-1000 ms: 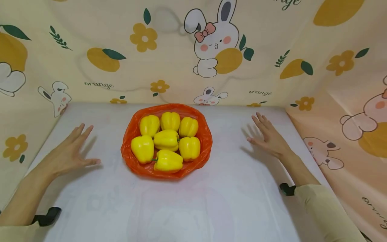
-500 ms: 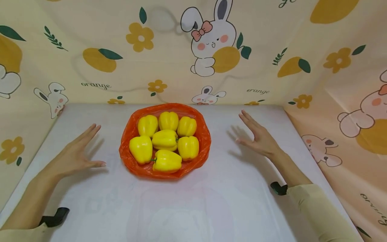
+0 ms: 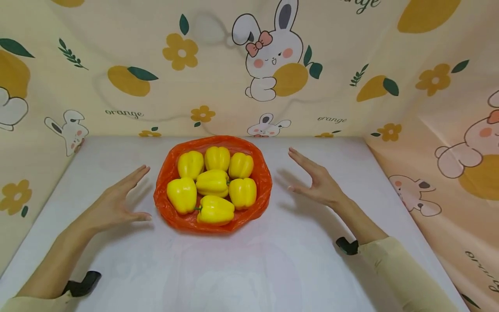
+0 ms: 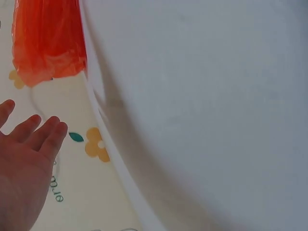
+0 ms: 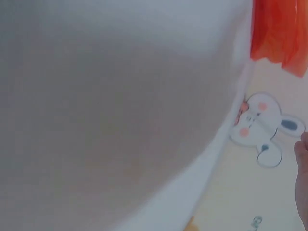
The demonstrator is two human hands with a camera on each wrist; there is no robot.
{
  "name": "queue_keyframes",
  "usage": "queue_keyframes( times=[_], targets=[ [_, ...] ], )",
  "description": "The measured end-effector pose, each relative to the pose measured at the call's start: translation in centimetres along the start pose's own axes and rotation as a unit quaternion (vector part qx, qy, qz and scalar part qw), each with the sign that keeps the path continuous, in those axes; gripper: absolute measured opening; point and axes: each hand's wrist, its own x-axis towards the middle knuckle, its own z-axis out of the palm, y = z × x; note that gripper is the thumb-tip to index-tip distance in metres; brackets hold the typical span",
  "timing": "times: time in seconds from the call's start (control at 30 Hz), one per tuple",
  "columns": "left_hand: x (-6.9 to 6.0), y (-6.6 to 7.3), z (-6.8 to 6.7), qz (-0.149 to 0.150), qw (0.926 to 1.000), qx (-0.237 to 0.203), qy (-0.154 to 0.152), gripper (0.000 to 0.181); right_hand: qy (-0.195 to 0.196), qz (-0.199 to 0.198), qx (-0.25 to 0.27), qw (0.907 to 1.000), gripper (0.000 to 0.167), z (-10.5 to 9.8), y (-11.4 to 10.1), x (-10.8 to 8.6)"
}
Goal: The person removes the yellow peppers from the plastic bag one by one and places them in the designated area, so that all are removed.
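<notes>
An orange-red plastic bag (image 3: 260, 209), its rim spread wide, stands on the white table and holds several yellow bell peppers (image 3: 212, 183). To its left, my left hand (image 3: 115, 203) hovers with straight fingers and thumb apart, touching nothing. On the opposite side my right hand (image 3: 317, 182) is held the same way, a wider gap from the bag. In the left wrist view the bag (image 4: 48, 41) shows above the left hand (image 4: 24, 168). The right wrist view has the bag (image 5: 279, 33) at its upper right, with only a sliver of the right hand (image 5: 302, 168).
The white table (image 3: 234, 273) runs back to a cream cloth (image 3: 218, 86) printed with rabbits, oranges and flowers. This cloth also rises along the left and right sides. A black wrist mount (image 3: 83, 284) sits at the left wrist, another black mount (image 3: 347, 246) at the right.
Both hands have moved inward toward the bag, the left one rightward and the right one leftward. The bag and the peppers keep their places on the table.
</notes>
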Motion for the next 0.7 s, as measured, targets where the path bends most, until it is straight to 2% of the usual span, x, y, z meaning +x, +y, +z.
queue_keyframes(
  times=[0.33, 0.53, 0.7],
  targets=[
    [1.0, 1.0, 0.5, -0.013, 0.9993, -0.02, -0.028, 0.122, -0.008, -0.018, 0.056, 0.9982, 0.086, 1.8, -2.2, 1.4],
    [1.7, 1.4, 0.8, -0.014, 0.9982, -0.03, -0.05, 0.122, -0.014, -0.038, 0.067, 0.997, 0.078, 1.7, -5.4, 2.4],
    [2.3, 1.5, 1.4, -0.007, 0.9972, -0.039, -0.063, 0.121, -0.021, -0.048, 0.096, 0.994, 0.075, 1.8, -6.9, 3.0]
  ],
)
